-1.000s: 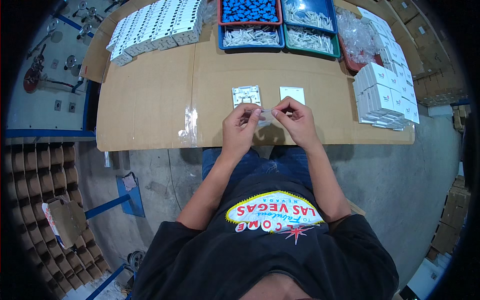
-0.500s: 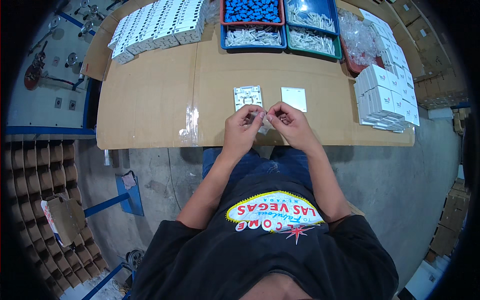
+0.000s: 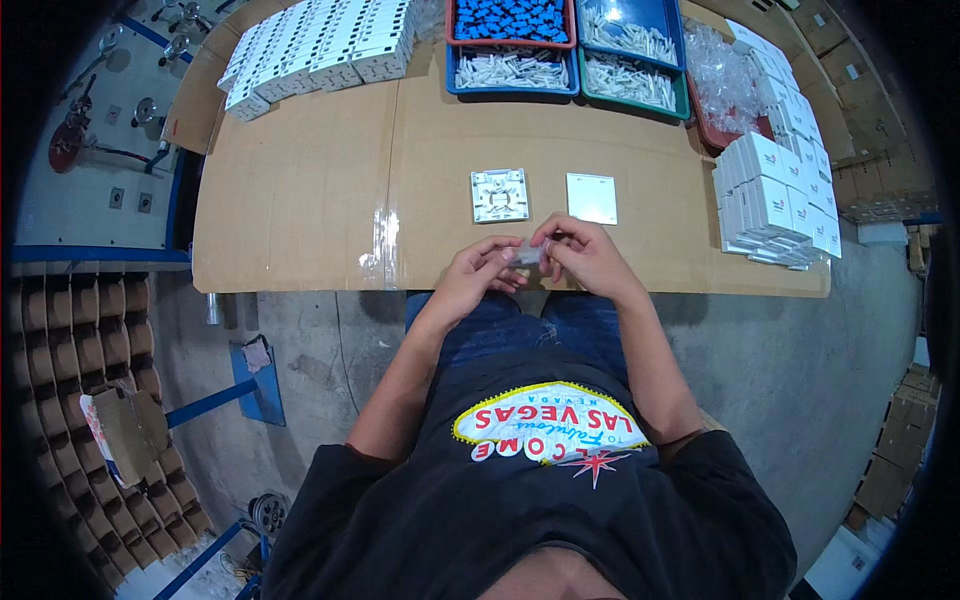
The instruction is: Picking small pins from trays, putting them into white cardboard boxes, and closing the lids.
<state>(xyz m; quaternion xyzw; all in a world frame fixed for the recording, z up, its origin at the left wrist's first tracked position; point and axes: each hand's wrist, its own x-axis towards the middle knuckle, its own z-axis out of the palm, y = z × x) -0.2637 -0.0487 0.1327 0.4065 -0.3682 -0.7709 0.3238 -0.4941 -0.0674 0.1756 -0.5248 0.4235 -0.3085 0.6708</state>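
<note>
Just above the near table edge, my left hand (image 3: pixel 474 279) and my right hand (image 3: pixel 590 259) are together, pinching a small clear plastic bag (image 3: pixel 525 256) between them. What is inside the bag is too small to make out. Beyond my left hand lies a square white plastic base (image 3: pixel 499 195), its moulded inner side facing up. To the right of it, past my right fingertips, rests a flat white square cover (image 3: pixel 592 198). Base and cover lie apart from each other.
Rows of white boxes (image 3: pixel 318 48) stand at the far left. Trays of blue parts (image 3: pixel 510 20) and white plugs (image 3: pixel 512 70) line the back. Clear bags (image 3: pixel 722 82) fill a red tray (image 3: pixel 712 132). White packs (image 3: pixel 775 200) are stacked at right on the cardboard-covered table (image 3: pixel 300 200).
Both hands have come slightly nearer to me, off the white base. My left fingers have turned, and the bag now shows stretched between the hands.
</note>
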